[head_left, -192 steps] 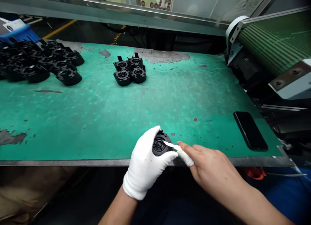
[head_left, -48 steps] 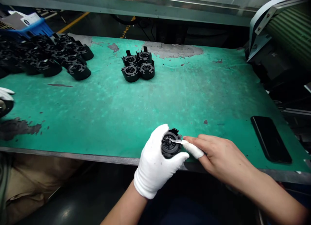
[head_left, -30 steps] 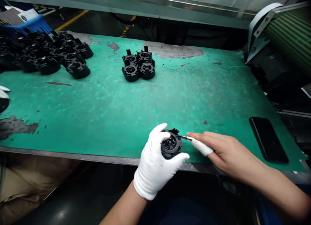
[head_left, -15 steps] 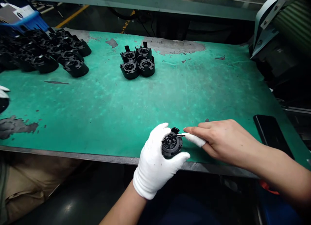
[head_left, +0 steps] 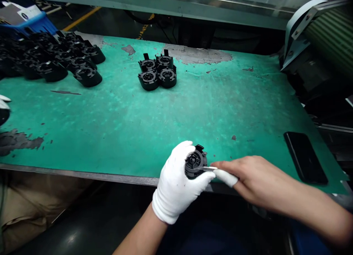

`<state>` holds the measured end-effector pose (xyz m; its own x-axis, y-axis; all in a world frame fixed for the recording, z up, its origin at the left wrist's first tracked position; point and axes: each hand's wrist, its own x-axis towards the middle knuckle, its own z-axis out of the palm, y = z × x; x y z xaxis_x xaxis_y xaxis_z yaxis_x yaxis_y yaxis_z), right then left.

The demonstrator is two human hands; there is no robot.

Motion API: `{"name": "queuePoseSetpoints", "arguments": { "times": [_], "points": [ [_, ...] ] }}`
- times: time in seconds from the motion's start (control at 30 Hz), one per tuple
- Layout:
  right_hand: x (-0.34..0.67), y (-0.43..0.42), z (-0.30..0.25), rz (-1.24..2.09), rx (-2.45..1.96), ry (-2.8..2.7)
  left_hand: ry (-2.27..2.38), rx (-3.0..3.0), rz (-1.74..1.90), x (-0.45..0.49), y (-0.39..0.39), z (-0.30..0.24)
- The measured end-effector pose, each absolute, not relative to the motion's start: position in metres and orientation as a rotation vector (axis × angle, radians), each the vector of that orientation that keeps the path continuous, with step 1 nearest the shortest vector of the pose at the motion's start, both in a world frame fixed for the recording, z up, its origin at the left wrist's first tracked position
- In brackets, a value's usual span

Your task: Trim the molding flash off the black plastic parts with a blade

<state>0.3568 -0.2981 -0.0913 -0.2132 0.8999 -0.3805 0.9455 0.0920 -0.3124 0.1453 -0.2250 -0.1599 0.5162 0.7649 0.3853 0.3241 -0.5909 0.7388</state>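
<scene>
My left hand [head_left: 176, 183], in a white glove, wraps round a black round plastic housing [head_left: 195, 160] near the front edge of the table. The housing's open face, with rings and small posts inside, is turned up toward me, and a tab sticks out at its top. My right hand [head_left: 250, 174] is bare except for a white cover on the thumb. Thumb and forefinger pinch a thin blade-like metal tool [head_left: 206, 168], whose tip lies over the lower right part of the housing's face. The tool's other end is hidden in the hand.
Several like housings [head_left: 157, 76] stand grouped at mid-table, and a bigger cluster [head_left: 52, 60] fills the far left by a blue bin [head_left: 41, 25]. A black phone [head_left: 306, 157] lies at right. Another person's gloved hand [head_left: 4, 104] shows at the left edge. A ribbed green roller [head_left: 331, 31] stands back right.
My right hand has moved down toward me, bringing the tool from the upper part of the housing's face to its lower right. My left hand keeps its hold almost unmoved.
</scene>
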Motion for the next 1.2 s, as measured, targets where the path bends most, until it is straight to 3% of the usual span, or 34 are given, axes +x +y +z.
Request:
{"name": "queuePoseSetpoints", "arguments": {
  "times": [0.13,0.27,0.57,0.7,0.93,1.07,1.2],
  "points": [
    [0.349,-0.315,-0.099,-0.898,2.073,2.259,0.905,2.153,0.957,0.145,-0.226,-0.161],
    [0.346,-0.327,-0.106,-0.817,2.248,2.256,0.896,2.144,0.959,0.144,-0.226,-0.164],
    [0.329,-0.332,-0.116,-0.909,2.228,2.133,0.862,2.156,0.977,0.146,-0.226,-0.16],
    [0.331,-0.331,-0.111,-1.139,2.292,2.194,0.942,2.104,0.951,0.146,-0.226,-0.162],
    [0.301,-0.324,-0.134,-1.638,2.948,1.992,1.246,1.928,0.868,0.149,-0.284,-0.161],
    [0.319,-0.308,-0.135,-1.502,3.024,1.983,1.216,2.072,0.78,0.141,-0.33,-0.159],
    [0.352,-0.315,-0.117,-1.27,2.713,2.259,1.215,2.091,0.795,0.136,-0.325,-0.155]
  ]
}}
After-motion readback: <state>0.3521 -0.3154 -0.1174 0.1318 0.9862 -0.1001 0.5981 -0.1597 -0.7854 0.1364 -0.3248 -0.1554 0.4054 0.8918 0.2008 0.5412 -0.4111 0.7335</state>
